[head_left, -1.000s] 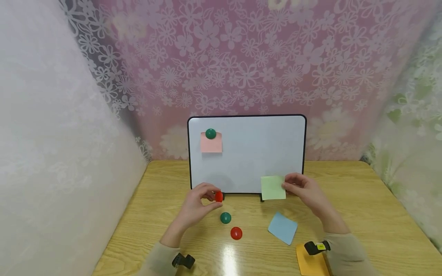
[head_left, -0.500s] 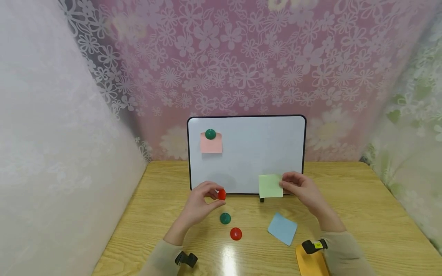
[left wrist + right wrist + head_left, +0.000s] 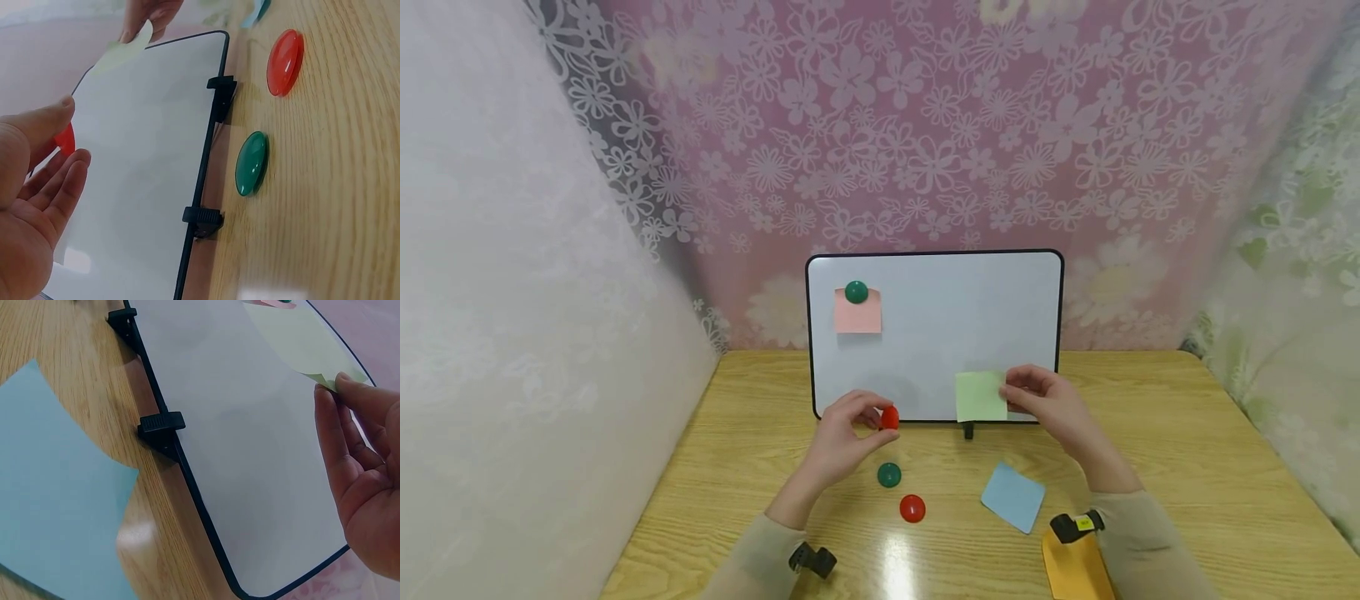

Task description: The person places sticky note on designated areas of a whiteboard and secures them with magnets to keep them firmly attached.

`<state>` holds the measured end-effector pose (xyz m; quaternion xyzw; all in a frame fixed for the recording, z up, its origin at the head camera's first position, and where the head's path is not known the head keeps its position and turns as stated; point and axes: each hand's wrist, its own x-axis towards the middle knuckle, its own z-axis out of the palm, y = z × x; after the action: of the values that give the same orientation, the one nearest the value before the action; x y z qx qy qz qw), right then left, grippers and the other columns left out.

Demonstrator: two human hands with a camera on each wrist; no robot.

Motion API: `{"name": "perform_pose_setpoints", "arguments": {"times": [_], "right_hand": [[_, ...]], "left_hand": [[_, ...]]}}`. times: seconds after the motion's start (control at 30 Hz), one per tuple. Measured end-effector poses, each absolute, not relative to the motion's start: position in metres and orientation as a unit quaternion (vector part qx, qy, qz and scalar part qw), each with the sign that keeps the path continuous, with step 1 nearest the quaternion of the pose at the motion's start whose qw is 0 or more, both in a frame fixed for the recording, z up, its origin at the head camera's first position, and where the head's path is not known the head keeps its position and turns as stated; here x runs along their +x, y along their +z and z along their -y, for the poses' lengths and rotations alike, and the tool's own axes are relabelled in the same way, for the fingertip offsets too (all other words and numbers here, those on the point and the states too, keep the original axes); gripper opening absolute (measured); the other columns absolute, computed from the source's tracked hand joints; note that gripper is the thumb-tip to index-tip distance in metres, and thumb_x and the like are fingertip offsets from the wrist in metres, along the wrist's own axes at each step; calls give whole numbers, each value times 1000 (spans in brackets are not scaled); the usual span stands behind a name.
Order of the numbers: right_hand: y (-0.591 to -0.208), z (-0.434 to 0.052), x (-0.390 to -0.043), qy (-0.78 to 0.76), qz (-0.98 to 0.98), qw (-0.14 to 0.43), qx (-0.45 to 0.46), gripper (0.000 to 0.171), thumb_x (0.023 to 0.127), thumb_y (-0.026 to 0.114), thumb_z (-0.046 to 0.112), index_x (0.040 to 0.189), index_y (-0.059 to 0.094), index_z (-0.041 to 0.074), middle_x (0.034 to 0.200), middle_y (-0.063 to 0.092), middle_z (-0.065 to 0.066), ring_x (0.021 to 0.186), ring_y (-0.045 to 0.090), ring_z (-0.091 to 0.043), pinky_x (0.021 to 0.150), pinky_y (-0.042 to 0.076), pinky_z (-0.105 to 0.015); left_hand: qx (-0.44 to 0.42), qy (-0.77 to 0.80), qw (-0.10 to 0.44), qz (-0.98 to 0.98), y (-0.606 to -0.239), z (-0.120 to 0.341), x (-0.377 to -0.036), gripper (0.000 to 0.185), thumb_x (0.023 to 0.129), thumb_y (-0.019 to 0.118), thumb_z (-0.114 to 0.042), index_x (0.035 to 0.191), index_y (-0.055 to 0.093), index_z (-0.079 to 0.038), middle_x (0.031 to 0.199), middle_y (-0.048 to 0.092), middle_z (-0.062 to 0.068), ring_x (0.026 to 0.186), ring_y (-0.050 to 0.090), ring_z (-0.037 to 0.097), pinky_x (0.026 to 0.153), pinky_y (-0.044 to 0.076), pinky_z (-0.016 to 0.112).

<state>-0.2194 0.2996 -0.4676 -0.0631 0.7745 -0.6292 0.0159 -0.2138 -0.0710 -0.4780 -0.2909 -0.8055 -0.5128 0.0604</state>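
My left hand [image 3: 842,437] pinches a round red magnet [image 3: 890,418] between thumb and fingers, in front of the whiteboard's lower left part. By its right edge, my right hand [image 3: 1052,408] pinches a pale green sticky note [image 3: 981,397], which overlaps the lower right of the whiteboard [image 3: 940,333] in the head view. In the right wrist view the note's held corner [image 3: 322,379] curls between thumb and fingertips. A pink sticky note [image 3: 857,318] hangs at the board's upper left under a green magnet [image 3: 856,292].
On the wooden table [image 3: 737,500] lie a second green magnet [image 3: 889,475], a second red magnet [image 3: 912,508] and a blue sticky note [image 3: 1013,497]. An orange sticky note [image 3: 1075,568] lies partly beneath the right forearm. Black feet [image 3: 161,428] support the board's bottom edge.
My right hand has carried the green note left and slightly up. My left hand has shifted right and a little up with the red magnet. The things on the table stay put.
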Motion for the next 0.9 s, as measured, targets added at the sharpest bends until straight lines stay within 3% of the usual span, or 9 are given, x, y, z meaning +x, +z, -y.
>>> {"name": "perform_pose_setpoints", "arguments": {"times": [0.33,0.9], "right_hand": [[-467,-292,-228,-635,-770,5,-56,39,105,74,22,129,62,-6,116,67,-11,99,71,-15,89,62,-30],[-466,-281,-235,-673,-738,-10,-47,32,104,74,17,126,63,-4,109,68,-4,95,72,-14,86,62,-28]], "left_hand": [[-280,-528,90,797,-479,63,-216,34,91,89,-17,122,76,-14,112,69,-5,89,69,12,84,62,31],[-261,-554,99,784,-484,47,-220,35,90,89,-16,123,76,-14,114,70,0,89,71,15,84,64,35]]}}
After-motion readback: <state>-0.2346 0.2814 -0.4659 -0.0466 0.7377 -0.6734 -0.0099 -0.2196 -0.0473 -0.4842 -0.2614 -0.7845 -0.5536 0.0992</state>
